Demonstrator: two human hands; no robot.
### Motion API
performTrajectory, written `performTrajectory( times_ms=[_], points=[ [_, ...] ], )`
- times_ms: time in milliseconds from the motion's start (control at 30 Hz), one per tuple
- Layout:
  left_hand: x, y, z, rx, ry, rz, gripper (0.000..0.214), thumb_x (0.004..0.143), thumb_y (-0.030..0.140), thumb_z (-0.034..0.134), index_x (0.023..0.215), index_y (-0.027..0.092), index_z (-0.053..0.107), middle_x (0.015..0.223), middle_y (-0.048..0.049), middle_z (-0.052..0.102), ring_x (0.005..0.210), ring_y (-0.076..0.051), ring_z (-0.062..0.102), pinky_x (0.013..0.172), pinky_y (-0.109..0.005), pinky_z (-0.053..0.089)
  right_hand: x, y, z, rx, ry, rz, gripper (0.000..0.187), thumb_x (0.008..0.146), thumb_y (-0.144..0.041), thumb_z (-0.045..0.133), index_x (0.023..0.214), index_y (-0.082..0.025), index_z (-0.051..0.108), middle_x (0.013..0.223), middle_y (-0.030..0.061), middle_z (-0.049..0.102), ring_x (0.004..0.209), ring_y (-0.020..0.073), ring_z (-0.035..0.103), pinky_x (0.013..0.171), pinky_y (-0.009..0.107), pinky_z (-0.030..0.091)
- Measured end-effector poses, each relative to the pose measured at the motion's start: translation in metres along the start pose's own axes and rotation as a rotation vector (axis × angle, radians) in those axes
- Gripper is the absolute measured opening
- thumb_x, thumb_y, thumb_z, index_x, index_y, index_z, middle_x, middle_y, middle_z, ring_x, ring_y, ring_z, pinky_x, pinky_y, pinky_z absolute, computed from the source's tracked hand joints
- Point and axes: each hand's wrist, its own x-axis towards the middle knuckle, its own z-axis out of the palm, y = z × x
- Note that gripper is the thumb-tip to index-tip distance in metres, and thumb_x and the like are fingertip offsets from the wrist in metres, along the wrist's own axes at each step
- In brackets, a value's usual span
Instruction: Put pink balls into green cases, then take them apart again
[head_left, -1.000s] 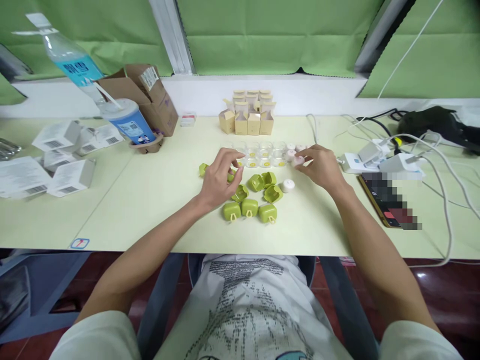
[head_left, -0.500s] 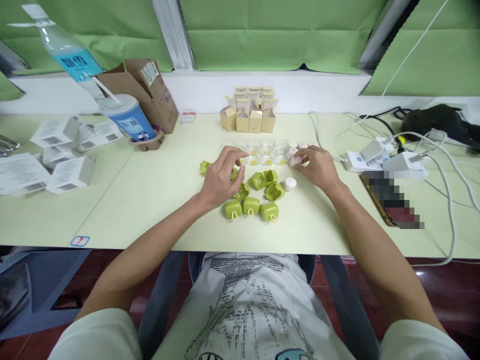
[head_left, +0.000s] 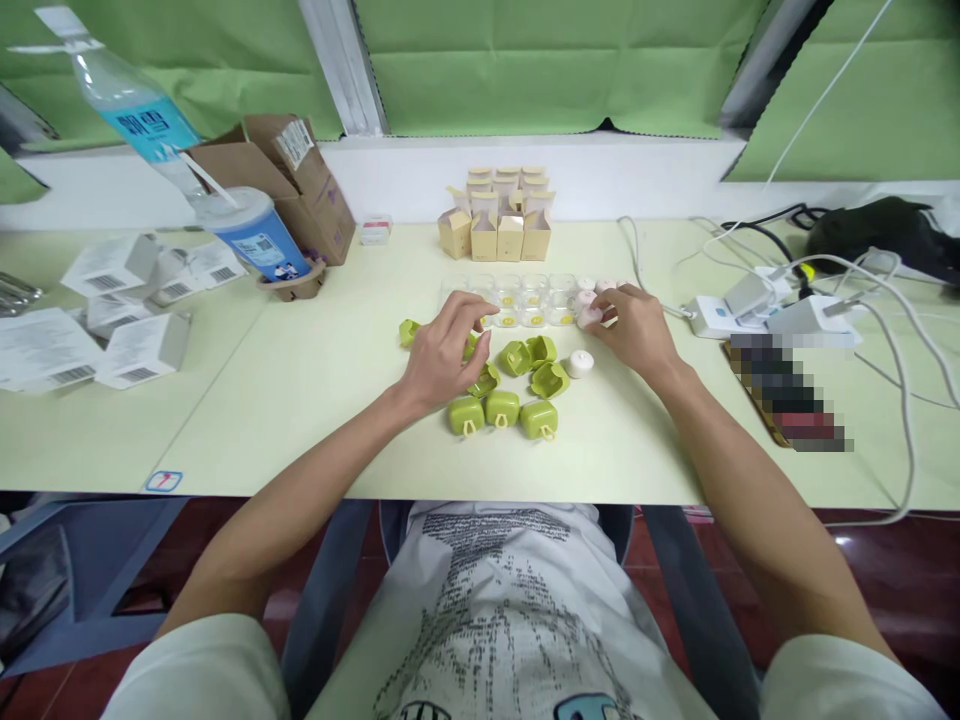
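My right hand point(head_left: 634, 325) pinches a small pale pink-white round piece point(head_left: 586, 314) at the right end of two rows of clear round cups point(head_left: 533, 297) with yellow marks. More such pieces point(head_left: 585, 288) sit just behind my fingertips. A single white round piece point(head_left: 580, 364) lies on the table below that hand. My left hand point(head_left: 444, 350) has thumb and fingers apart with nothing between them, left of the cups. It partly covers some green plastic shells point(head_left: 486, 380). Other open green shells point(head_left: 550, 380) lie to its right, and closed green cases with yellow loops point(head_left: 502, 409) stand nearer me.
Small tan cardboard boxes point(head_left: 496, 238) stand open at the back. On the left are white boxes point(head_left: 142, 345), a blue cup point(head_left: 262, 235), a brown carton point(head_left: 315, 195) and a bottle point(head_left: 142, 110). A power strip point(head_left: 720, 317), cables and a phone point(head_left: 784, 400) lie right.
My right fingers have shifted very slightly with the round piece, which now sits more upright against the end of the cups. My left hand has stayed in place. The view has tilted slightly.
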Motion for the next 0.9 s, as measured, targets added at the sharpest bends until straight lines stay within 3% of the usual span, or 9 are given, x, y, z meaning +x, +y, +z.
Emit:
performTrajectory(
  times_ms=[200, 300, 367, 433, 500, 567, 633, 767, 900],
  points=[
    [0.006, -0.004, -0.009, -0.066, -0.083, -0.023, 0.017, 0.109, 0.024, 0.055, 0.111, 0.02, 0.071, 0.107, -0.0081, 0.076, 0.077, -0.015, 0.069, 0.065, -0.03, 0.058, -0.002, -0.002, -0.004, -0.084, 0.011, 0.009, 0.034, 0.085, -0.027, 0.075, 0.118, -0.019, 0.079, 0.117, 0.0169, 0.076, 0.086, 0.0312, 0.073, 0.083, 0.048, 0.058],
    [0.012, 0.001, -0.018, -0.176, -0.231, 0.04, 0.012, 0.107, 0.026, 0.063, 0.101, 0.021, 0.073, 0.093, -0.0044, 0.078, 0.088, -0.02, 0.071, 0.079, -0.036, 0.061, -0.007, -0.017, -0.016, -0.076, 0.136, -0.033, 0.033, 0.093, -0.039, 0.075, 0.121, -0.023, 0.079, 0.116, 0.0155, 0.077, 0.091, 0.0331, 0.073, 0.08, 0.047, 0.056],
    [0.013, 0.008, -0.022, -0.217, -0.38, 0.094, 0.014, 0.103, 0.037, 0.074, 0.107, 0.023, 0.075, 0.098, -0.0051, 0.082, 0.101, -0.024, 0.071, 0.086, -0.041, 0.062, -0.012, -0.034, -0.025, 0.024, 0.21, -0.122, 0.028, 0.104, -0.048, 0.066, 0.112, -0.025, 0.08, 0.105, 0.0127, 0.079, 0.087, 0.0299, 0.072, 0.079, 0.045, 0.055],
    [0.013, 0.015, -0.024, -0.237, -0.509, 0.152, 0.031, 0.098, 0.048, 0.082, 0.117, 0.024, 0.077, 0.109, -0.0075, 0.083, 0.113, -0.029, 0.07, 0.089, -0.044, 0.063, -0.018, -0.054, -0.031, 0.168, 0.134, -0.267, 0.037, 0.11, -0.055, 0.059, 0.097, -0.027, 0.079, 0.09, 0.0089, 0.078, 0.08, 0.0259, 0.07, 0.077, 0.043, 0.054],
    [0.013, 0.02, -0.023, -0.262, -0.544, 0.192, 0.028, 0.098, 0.046, 0.083, 0.115, 0.025, 0.077, 0.107, -0.008, 0.083, 0.114, -0.029, 0.07, 0.087, -0.044, 0.063, -0.027, -0.072, -0.033, 0.262, -0.094, -0.456, 0.046, 0.11, -0.063, 0.06, 0.088, -0.026, 0.077, 0.083, 0.0061, 0.077, 0.077, 0.024, 0.068, 0.076, 0.041, 0.053],
    [0.014, 0.02, -0.023, -0.28, -0.461, 0.173, 0.011, 0.102, 0.035, 0.076, 0.101, 0.024, 0.075, 0.092, -0.0054, 0.08, 0.102, -0.026, 0.071, 0.08, -0.04, 0.061, -0.037, -0.087, -0.031, 0.219, -0.296, -0.623, 0.05, 0.104, -0.071, 0.068, 0.09, -0.025, 0.079, 0.086, 0.0065, 0.078, 0.084, 0.0256, 0.068, 0.076, 0.041, 0.052],
    [0.016, 0.017, -0.025, -0.273, -0.287, 0.113, 0.015, 0.103, 0.025, 0.069, 0.088, 0.024, 0.069, 0.079, -0.0023, 0.074, 0.084, -0.021, 0.067, 0.073, -0.036, 0.056, -0.049, -0.1, -0.027, 0.061, -0.369, -0.726, 0.052, 0.093, -0.074, 0.081, 0.099, -0.023, 0.082, 0.096, 0.0102, 0.079, 0.094, 0.0302, 0.068, 0.075, 0.042, 0.052],
    [0.021, 0.009, -0.028, -0.208, 0.036, 0.002, 0.023, 0.102, 0.023, 0.069, 0.08, 0.023, 0.062, 0.068, 0.0015, 0.065, 0.062, -0.013, 0.053, 0.058, -0.03, 0.044, -0.063, -0.111, -0.023, -0.156, -0.414, -0.788, 0.038, 0.085, -0.044, 0.097, 0.107, -0.017, 0.081, 0.102, 0.0138, 0.08, 0.103, 0.0355, 0.068, 0.079, 0.046, 0.056],
    [0.017, 0.013, -0.024, -0.21, 0.076, -0.058, 0.029, 0.104, 0.028, 0.069, 0.078, 0.022, 0.06, 0.065, 0.0026, 0.062, 0.057, -0.01, 0.049, 0.054, -0.028, 0.041, -0.056, -0.103, -0.034, 0.027, -0.48, -0.744, 0.03, 0.094, -0.044, 0.088, 0.113, -0.022, 0.081, 0.106, 0.0094, 0.083, 0.107, 0.0337, 0.071, 0.087, 0.048, 0.06]
  ],
)
